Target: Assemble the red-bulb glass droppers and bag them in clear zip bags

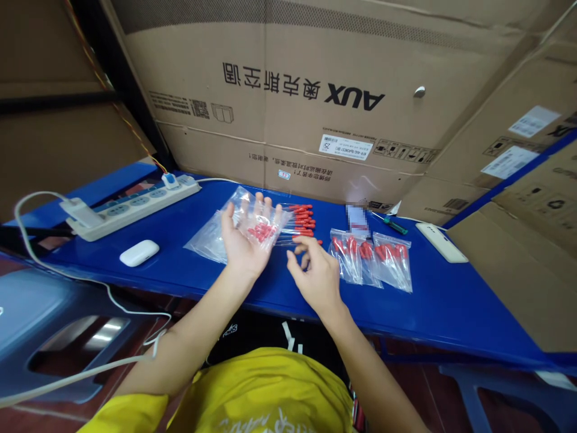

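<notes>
My left hand (247, 243) is raised palm up over the blue table, fingers stretched out and thumb apart. On its palm and fingers lies a clear plastic bag (273, 218) with small red pieces (262, 232) showing in it. My right hand (316, 272) hovers just to the right, fingers loosely curled, with a gap between thumb and index finger and nothing visible in it. Beyond it lies a row of clear sticks with red ends (304, 220). Flat clear bags (207, 239) are on the table behind my left hand. Several filled zip bags with red-ended pieces (392, 258) lie to the right.
A power strip (135, 203) with a plugged-in charger and a white earphone case (139, 253) occupy the left side. A green-handled screwdriver (395, 225) and a pale phone (442, 242) lie at right. A large cardboard box (288, 120) walls off the table's back.
</notes>
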Demonstrator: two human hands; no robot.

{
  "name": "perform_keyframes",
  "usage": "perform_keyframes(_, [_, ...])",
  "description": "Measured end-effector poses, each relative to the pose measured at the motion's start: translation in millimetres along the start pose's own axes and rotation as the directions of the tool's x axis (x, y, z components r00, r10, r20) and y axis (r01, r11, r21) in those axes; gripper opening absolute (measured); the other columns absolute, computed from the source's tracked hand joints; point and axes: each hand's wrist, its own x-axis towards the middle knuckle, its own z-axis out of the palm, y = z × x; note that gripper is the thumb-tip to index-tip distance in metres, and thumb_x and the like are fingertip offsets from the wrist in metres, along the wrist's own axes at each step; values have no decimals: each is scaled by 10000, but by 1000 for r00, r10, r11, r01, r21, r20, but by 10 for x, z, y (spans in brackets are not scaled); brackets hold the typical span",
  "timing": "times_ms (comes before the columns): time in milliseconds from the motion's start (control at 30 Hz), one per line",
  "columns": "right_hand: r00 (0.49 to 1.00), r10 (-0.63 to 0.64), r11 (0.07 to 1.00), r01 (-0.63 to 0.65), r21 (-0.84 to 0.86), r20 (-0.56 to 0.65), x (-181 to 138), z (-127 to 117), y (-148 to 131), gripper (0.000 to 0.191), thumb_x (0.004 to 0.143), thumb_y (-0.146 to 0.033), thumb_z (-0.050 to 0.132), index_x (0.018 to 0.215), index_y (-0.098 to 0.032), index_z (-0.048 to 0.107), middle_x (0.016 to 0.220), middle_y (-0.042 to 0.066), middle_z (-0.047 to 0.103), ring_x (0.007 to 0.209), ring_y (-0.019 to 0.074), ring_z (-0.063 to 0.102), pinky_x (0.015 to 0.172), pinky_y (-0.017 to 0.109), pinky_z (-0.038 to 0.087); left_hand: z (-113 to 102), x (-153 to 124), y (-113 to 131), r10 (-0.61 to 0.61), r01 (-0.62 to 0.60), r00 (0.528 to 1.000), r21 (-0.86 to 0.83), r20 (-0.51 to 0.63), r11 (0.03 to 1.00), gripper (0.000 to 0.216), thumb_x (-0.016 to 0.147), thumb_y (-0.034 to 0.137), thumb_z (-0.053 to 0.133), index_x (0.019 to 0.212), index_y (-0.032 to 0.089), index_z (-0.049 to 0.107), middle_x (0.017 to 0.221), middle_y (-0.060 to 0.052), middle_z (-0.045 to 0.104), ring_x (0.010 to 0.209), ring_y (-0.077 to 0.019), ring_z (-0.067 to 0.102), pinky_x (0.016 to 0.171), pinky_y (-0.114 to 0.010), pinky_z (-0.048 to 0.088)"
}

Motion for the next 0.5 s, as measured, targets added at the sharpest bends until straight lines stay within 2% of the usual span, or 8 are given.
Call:
perform_keyframes(67, [982,-64,995,76,-61,175,-20,47,-84,239,1026,-296,625,1244,-232,700,1071,48,764,898,188,715,853,317,562,21,64,120,55,-55,998,-18,10,998,248,1006,436,601,1165,261,674,1077,-60,791,1171,-245,746,1171,-474,527])
perform_keyframes(133, [941,-83,981,135,-139,329,-36,136,-206,334,1049,-353,618,1361,-244,663,1173,82,744,1112,253,696,918,356,562,38,113,220,97,-97,995,-18,11,995,240,1008,436,591,1151,260,671,1075,-55,792,1159,-236,751,1175,-471,524])
perform_keyframes(200, [903,-39,963,148,-224,429,-37,266,-338,479,1045,-439,630,1477,-238,583,1202,105,726,1127,294,680,879,396,572,49,142,287,123,-123,992,-15,6,992,228,1010,434,582,1129,258,667,1070,-48,792,1143,-226,754,1178,-468,521])
perform_keyframes(233, [885,-26,952,163,-259,464,-29,342,-397,497,1041,-468,632,1477,-234,581,1206,116,720,1116,307,675,881,416,571,52,150,309,133,-132,991,-14,5,991,224,1010,432,580,1122,258,665,1071,-46,792,1140,-222,755,1179,-464,520])
perform_keyframes(367, [826,-62,920,265,-288,561,38,639,-528,315,1033,-419,620,1227,-188,713,1174,141,719,1062,329,661,881,455,556,49,162,342,150,-150,989,-1,-7,989,235,996,428,588,1147,264,662,1100,-53,793,1142,-224,755,1178,-459,520])
perform_keyframes(500, [828,-95,919,286,-271,553,88,775,-522,260,1023,-317,605,1188,-157,726,1146,144,735,1049,313,671,853,424,556,36,161,330,133,-133,991,6,-5,991,250,986,424,602,1176,270,655,1108,-51,792,1134,-226,759,1172,-469,522])
